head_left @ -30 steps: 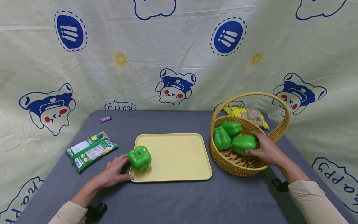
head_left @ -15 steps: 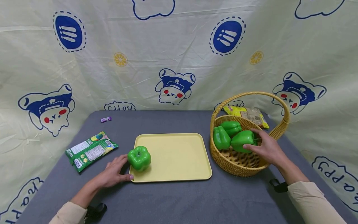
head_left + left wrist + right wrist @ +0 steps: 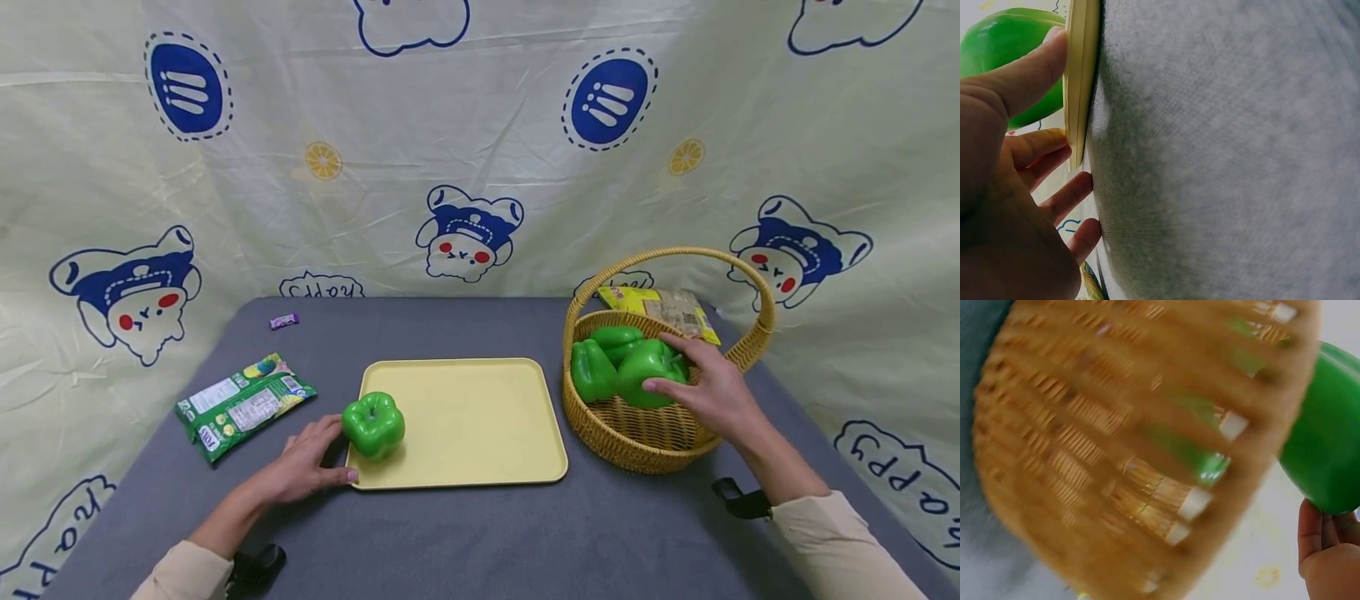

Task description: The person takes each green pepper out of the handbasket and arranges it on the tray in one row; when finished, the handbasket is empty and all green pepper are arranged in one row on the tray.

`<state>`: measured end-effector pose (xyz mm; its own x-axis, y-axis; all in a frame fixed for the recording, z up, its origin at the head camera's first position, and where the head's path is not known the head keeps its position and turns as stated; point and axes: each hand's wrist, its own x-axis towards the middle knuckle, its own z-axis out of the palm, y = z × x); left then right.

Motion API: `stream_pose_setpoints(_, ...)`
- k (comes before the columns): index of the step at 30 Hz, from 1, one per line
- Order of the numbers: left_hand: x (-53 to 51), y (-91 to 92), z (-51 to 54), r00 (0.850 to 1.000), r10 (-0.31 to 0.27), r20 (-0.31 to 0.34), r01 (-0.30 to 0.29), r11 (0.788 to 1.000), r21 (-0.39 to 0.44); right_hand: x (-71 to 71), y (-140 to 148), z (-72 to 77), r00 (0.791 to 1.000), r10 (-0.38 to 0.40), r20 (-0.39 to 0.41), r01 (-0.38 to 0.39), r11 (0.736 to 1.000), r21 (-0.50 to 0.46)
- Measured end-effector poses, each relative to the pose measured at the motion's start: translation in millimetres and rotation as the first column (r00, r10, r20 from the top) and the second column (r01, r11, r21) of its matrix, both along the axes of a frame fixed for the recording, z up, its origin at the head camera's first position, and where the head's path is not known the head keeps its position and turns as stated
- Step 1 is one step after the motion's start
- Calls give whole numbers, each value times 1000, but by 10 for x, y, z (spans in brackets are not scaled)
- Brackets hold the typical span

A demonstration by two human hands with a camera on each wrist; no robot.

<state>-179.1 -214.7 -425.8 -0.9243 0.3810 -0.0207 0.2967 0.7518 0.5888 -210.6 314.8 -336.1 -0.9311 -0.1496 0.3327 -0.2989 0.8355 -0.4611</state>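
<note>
In the head view my right hand (image 3: 712, 392) grips a green bell pepper (image 3: 648, 375) between thumb and fingers, inside the wicker basket (image 3: 637, 454). Two more green peppers (image 3: 592, 372) lie beside it. The right wrist view has this pepper (image 3: 1329, 437) above the basket rim, at the fingertips of my right hand (image 3: 1332, 556). My left hand (image 3: 307, 462) rests with fingers spread at the left edge of a yellow tray (image 3: 480, 425), next to a fourth pepper (image 3: 373, 425). Seen from the left wrist, the thumb and fingers of that hand (image 3: 1022, 144) touch the tray's side (image 3: 1079, 81).
A green snack packet (image 3: 243, 404) lies left of the tray, and a small purple wrapped piece (image 3: 284, 321) sits farther back. Behind the basket lies a yellow packet (image 3: 675, 310). The basket's tall handle (image 3: 678, 251) arches over it. A printed cloth hangs behind the table.
My right hand has lifted and tilted its pepper, moving it slightly up and to the left, against the other peppers in view. The left hand has stayed at the tray edge.
</note>
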Motion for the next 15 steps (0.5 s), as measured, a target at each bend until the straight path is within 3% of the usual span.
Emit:
stream_pose_setpoints(8,-2,2,-3,1000,0,-6,0,1000,3,67,-294,84,992,107,-67,-110,993,-46)
stream_pose_setpoints(15,-5,-1,-9,1000,1,0,-1,1000,5,46,-542,64,967,202,-156,-210,977,-39)
